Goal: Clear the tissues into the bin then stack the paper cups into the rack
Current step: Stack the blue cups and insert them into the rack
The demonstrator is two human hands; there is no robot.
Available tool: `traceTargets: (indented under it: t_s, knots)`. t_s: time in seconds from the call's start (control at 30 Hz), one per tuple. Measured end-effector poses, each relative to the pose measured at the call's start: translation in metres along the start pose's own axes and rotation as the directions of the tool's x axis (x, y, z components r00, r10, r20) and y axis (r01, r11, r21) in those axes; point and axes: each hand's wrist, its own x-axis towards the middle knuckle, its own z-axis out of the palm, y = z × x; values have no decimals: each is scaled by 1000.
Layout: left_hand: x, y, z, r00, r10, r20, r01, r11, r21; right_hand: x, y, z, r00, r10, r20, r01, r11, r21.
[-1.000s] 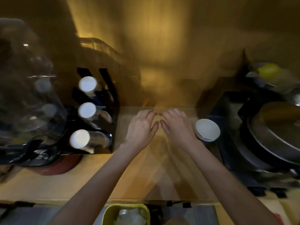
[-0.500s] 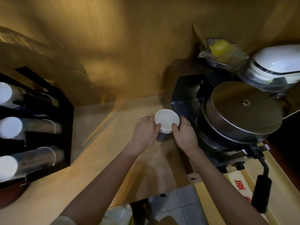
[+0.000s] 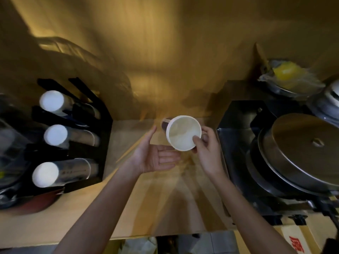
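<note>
Head view: left hand [image 3: 156, 158] open, palm up, holding nothing, just under cups [image 3: 183, 132]. Right hand [image 3: 207, 149] pinching cups by rim, lifted above counter [image 3: 165, 208]. Best kept snug, tipped sideways, slid gently into rack [image 3: 73, 134] at far left.

Food stall kitchen: cup rack [image 3: 73, 136], lidded pan [image 3: 304, 151] on wooden counter [image 3: 165, 208].

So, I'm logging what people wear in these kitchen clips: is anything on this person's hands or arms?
Nothing that shows. The left hand and right hand are bare: no gloves, and no rings visible. Both forearms are uncovered to the bottom edge of the picture, with no sleeve, watch or bracelet in view. The light is dim and yellowish, so small details could be missed.
</note>
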Motion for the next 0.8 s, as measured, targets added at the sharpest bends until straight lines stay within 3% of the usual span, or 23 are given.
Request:
traceTargets:
  t_s: [0.1,0.17,0.27,0.37,0.43,0.53,0.63,0.67,0.8]
  knots:
    - [-25,9,-12,989,150,17,-149,988,-38,-11,-8,23,983,-142,115,142,990,6]
    - [-41,10,-23,944,325,-60,-318,943,95,-18,-9,38,966,-178,186,188,982,-36]
    - [-65,8,-45,816,559,-147,-522,822,228,-24,-14,61,951,-168,258,175,985,-4]
    - [-91,11,-67,626,747,-224,-656,660,366,-24,-30,87,932,-133,338,109,990,90]
    - [-106,14,-81,526,824,-209,-667,552,500,-22,-44,108,904,-139,405,96,988,124]
    - [-125,17,-98,368,922,-122,-576,329,749,-20,-64,141,849,-155,505,109,987,121]
    - [-141,25,-107,233,970,-74,-537,192,822,-20,-83,171,826,-191,531,193,980,52]
    - [-146,29,-111,208,976,-71,-523,172,835,-19,-90,180,824,-213,525,222,974,47]
    - [-163,45,-124,238,969,-60,-466,168,868,-11,-110,201,817,-306,489,329,943,41]
